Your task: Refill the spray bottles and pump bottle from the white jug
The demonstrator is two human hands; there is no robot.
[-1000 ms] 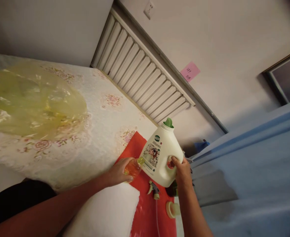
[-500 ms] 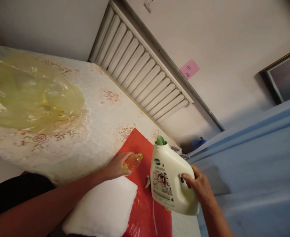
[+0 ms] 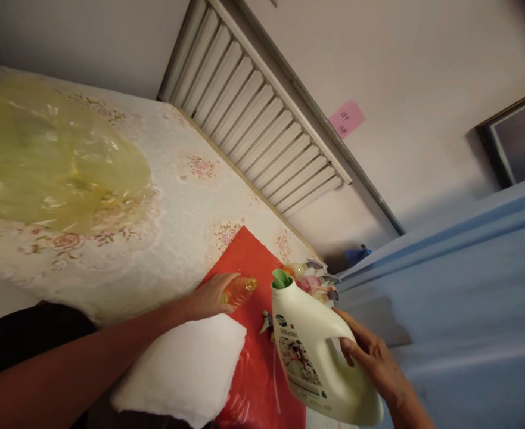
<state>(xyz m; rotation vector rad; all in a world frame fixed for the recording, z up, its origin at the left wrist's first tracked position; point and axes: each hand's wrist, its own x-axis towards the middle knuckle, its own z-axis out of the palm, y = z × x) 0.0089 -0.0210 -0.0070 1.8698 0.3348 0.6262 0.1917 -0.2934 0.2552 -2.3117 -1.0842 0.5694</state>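
Observation:
My left hand is wrapped round a small clear bottle of orange liquid; its uncapped-looking neck points right, over a red sheet. With my right hand I grip the handle of a big pale-green detergent jug. The jug leans left, its green spout apart from the bottle's neck. Between the two lies a grey spray trigger head, with its pale dip tube running down the sheet. Several bottles with coloured liquid stand partly hidden behind the jug.
A folded white cloth lies at the sheet's near left. The flowered tablecloth carries a crumpled yellow plastic bag on the left. A radiator lines the wall behind; blue fabric hangs at the right.
The jug has come lower and tipped further left in my right hand, uncovering the bottles behind it. My left hand with the small bottle has barely moved.

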